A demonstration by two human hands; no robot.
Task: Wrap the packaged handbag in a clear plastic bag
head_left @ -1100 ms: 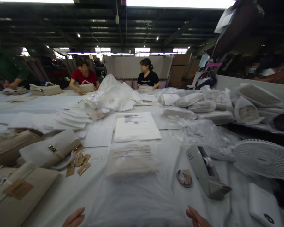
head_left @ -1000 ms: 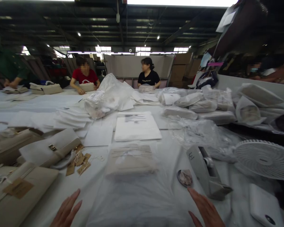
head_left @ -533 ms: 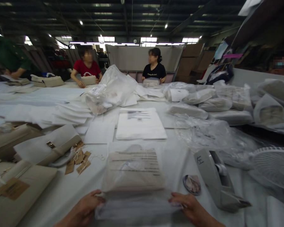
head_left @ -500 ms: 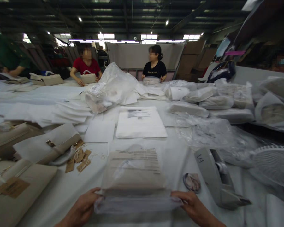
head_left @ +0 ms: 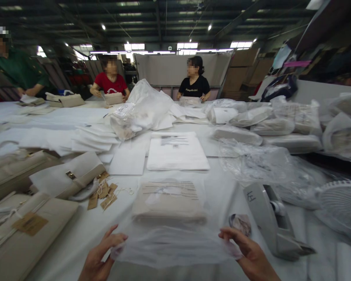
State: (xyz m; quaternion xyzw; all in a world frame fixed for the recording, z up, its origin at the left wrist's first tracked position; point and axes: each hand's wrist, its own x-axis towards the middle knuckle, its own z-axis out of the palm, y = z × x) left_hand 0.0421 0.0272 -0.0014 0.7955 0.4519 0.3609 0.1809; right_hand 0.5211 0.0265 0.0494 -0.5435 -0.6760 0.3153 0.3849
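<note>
A beige handbag [head_left: 169, 212] lies inside a translucent printed plastic bag [head_left: 175, 248] in front of me. My left hand [head_left: 102, 251] pinches the near left corner of the plastic, its index finger raised and loosely bent. At the opposite corner, my right hand [head_left: 247, 249] grips the plastic between thumb and fingers. The near end of the bag spreads loose and creased between both hands. Beyond it rests a stack of flat white printed bags [head_left: 178, 152].
Beige handbags [head_left: 32, 230] and brown paper tags [head_left: 107, 195] lie on the left. At right are a grey tape dispenser [head_left: 273, 222], a small roll [head_left: 240, 224], a white fan [head_left: 343, 207] and several wrapped bags [head_left: 236, 134]. Co-workers [head_left: 193, 84] sit across the table.
My hands have moved slightly apart, and the plastic's near end is spread wider. The fingers look looser on its corners. The co-worker in red has tilted a beige bag.
</note>
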